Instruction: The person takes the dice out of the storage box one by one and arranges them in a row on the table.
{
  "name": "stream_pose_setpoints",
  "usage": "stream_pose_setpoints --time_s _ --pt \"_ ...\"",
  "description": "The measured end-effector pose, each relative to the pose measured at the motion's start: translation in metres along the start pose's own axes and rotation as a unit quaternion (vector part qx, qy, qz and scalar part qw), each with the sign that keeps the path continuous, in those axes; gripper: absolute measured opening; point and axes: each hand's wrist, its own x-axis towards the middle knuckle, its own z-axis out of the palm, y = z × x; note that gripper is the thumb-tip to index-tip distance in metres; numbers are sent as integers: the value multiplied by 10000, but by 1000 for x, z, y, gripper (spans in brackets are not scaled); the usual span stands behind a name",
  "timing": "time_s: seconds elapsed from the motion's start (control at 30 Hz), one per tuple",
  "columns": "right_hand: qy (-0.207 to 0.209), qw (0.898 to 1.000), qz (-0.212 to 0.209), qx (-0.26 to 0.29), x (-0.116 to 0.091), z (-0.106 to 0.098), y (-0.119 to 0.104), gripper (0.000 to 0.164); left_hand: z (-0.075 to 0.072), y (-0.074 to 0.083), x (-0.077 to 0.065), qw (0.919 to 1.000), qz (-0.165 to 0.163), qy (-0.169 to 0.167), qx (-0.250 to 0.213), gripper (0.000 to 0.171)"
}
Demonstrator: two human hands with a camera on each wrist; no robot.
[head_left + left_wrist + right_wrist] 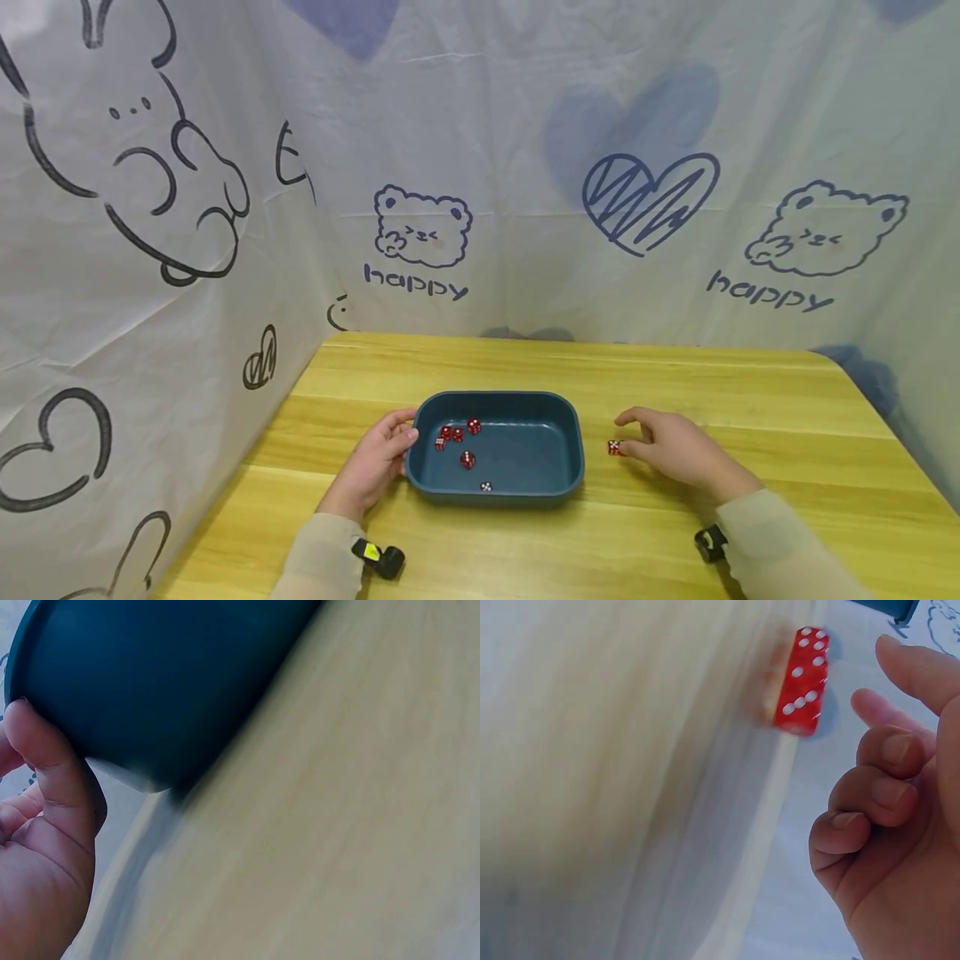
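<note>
Dice (pixel 614 447), spotted red, lie on the table (pixel 787 400) off the teal tray's right edge (pixel 580 450); the right hand (pixel 667 446), fingers parted, grips nothing. Best pinch opposite faces squarely, the left hand (pixel 377 454) gripping the tray's left rim.

A deep teal tray (pixel 497 499) with rounded corners sits upright, its left end held by the left hand (pixel 380 454). Inside, red dice with white pips (pixel 468 460) lie loose — most gathered at the far left, a small one by the near wall. Right of the tray, a short row of red dice (pixel 804 682) lies beside the right hand's (pixel 671 443) fingertips — whether touching, I can't tell.
</note>
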Motion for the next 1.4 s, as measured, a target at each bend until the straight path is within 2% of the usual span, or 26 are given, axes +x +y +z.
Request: stream_pose_setpoints --time_s 0.27,0.53,0.67,0.93,1.07,1.4 --pt "44 9998 -162 70 1 -2 -22 45 0 0 2 10000 -23 -35 -14 41" --pt "140 9976 -680 47 3 -6 -43 43 0 -2 2 9999 -55 -7 -100 41" --pt "102 9966 -805 136 4 -6 -54 39 -1 -2 2 9999 -41 -16 -92 41" --pt "-162 9939 -1078 176 7 -4 -75 50 -1 -2 3 9999 -37 -59 -78 42" --pt "-198 9922 -1225 75 11 -3 -84 46 -1 -2 3 9999 -30 -57 -83 42" --pt "-607 9868 -1500 -39 24 6 -105 38 -1 -3 3 9999 -33 -48 -100 42"
